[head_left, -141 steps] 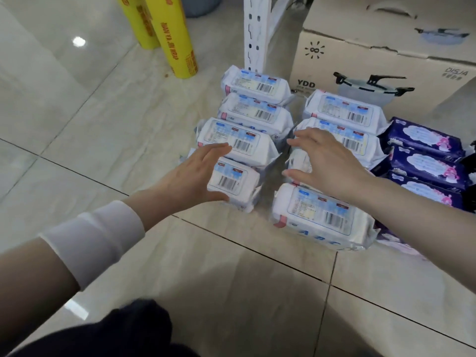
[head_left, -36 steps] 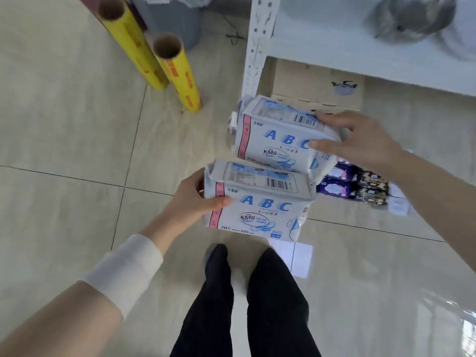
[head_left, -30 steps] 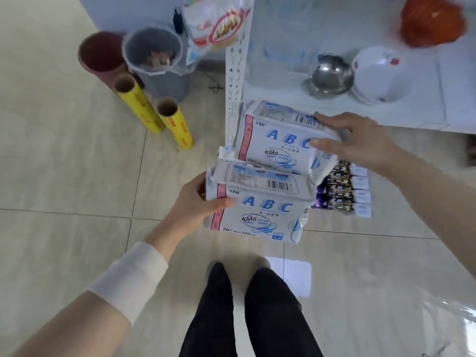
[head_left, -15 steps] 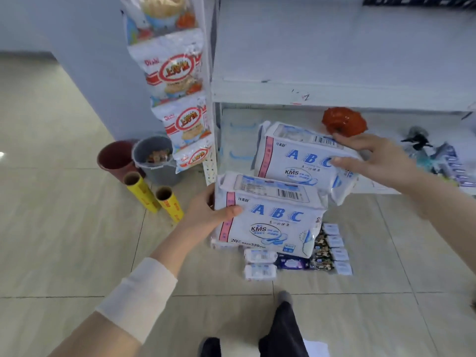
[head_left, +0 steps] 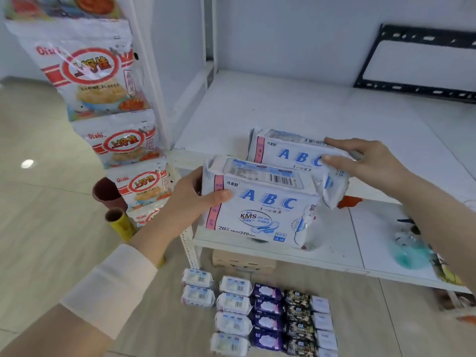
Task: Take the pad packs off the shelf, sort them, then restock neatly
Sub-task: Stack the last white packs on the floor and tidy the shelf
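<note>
My left hand (head_left: pixel 192 202) grips the left end of a white ABC pad pack (head_left: pixel 260 204), held in the air at the front edge of the white shelf board (head_left: pixel 283 109). My right hand (head_left: pixel 368 163) grips the right end of a second white ABC pack (head_left: pixel 288 153), which sits just over the shelf board's front. On the floor below lie sorted rows of packs: white ones (head_left: pixel 233 305), purple ones (head_left: pixel 266 315) and dark ones (head_left: pixel 298 320).
Oishi snack bags (head_left: pixel 92 73) hang down the shelf's left post. A black metal bracket (head_left: pixel 417 60) leans at the shelf's back right. The lower shelf (head_left: pixel 334 248) holds a teal item (head_left: pixel 412 248). A yellow roll (head_left: pixel 119 222) and a red bin (head_left: pixel 105 191) stand on the floor.
Both hands lifted a white pack each from the floor rows and raised them to the upper shelf level; my view rose from the floor to the shelf.
</note>
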Available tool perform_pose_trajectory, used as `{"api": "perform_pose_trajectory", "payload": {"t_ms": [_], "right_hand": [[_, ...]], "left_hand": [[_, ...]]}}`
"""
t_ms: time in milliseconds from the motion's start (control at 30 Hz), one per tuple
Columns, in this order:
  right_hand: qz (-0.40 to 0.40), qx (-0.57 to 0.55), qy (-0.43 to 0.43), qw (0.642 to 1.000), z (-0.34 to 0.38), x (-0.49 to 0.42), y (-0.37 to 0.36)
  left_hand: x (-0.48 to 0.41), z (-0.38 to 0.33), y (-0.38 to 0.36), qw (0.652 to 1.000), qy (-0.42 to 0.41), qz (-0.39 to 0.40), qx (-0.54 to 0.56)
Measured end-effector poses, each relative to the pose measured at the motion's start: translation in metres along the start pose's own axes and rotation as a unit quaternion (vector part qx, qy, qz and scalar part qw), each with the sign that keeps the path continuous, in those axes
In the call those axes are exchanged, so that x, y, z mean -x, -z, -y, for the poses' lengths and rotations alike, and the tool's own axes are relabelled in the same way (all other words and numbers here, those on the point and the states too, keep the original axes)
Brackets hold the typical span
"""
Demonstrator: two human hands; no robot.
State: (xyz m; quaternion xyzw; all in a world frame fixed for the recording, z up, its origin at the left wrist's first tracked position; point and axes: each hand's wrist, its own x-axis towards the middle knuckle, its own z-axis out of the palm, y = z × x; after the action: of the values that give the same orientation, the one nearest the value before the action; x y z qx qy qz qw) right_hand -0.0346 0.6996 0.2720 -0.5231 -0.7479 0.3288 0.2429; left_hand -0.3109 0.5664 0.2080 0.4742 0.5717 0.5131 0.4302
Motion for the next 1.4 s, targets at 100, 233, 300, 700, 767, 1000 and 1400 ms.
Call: {"api": "perform_pose_trajectory", "payload": {"t_ms": [100, 233, 300, 700, 767, 1000, 1400], "right_hand": [[0.030, -0.030, -0.018, 0.999, 0.004, -0.023, 0.010], [0.011, -0.077, -0.024, 0.997, 0.012, -0.046, 0.026], [-0.006, -0.096, -0.027, 0.995, 0.018, -0.058, 0.032], [-0.111, -0.083, -0.026, 0.990, 0.027, -0.144, 0.023], [-0.113, -0.064, -0.016, 0.991, 0.027, -0.155, 0.020], [-0.091, -0.029, 0.037, 0.995, 0.017, -0.200, 0.010], [-0.096, 0.064, 0.111, 0.987, 0.013, -0.294, 0.000]], "left_hand": [[-0.022, -0.013, 0.001, 1.000, -0.007, 0.001, 0.005], [-0.048, -0.026, 0.011, 0.999, -0.036, 0.005, 0.005], [-0.062, -0.030, 0.017, 0.999, -0.041, 0.006, 0.007], [-0.151, -0.032, 0.025, 0.998, -0.048, 0.041, 0.026], [-0.159, -0.030, 0.024, 0.999, -0.042, 0.025, 0.014], [-0.184, -0.026, 0.016, 0.998, -0.044, -0.033, -0.004], [-0.268, -0.010, 0.005, 0.996, -0.086, 0.009, 0.016]]}}
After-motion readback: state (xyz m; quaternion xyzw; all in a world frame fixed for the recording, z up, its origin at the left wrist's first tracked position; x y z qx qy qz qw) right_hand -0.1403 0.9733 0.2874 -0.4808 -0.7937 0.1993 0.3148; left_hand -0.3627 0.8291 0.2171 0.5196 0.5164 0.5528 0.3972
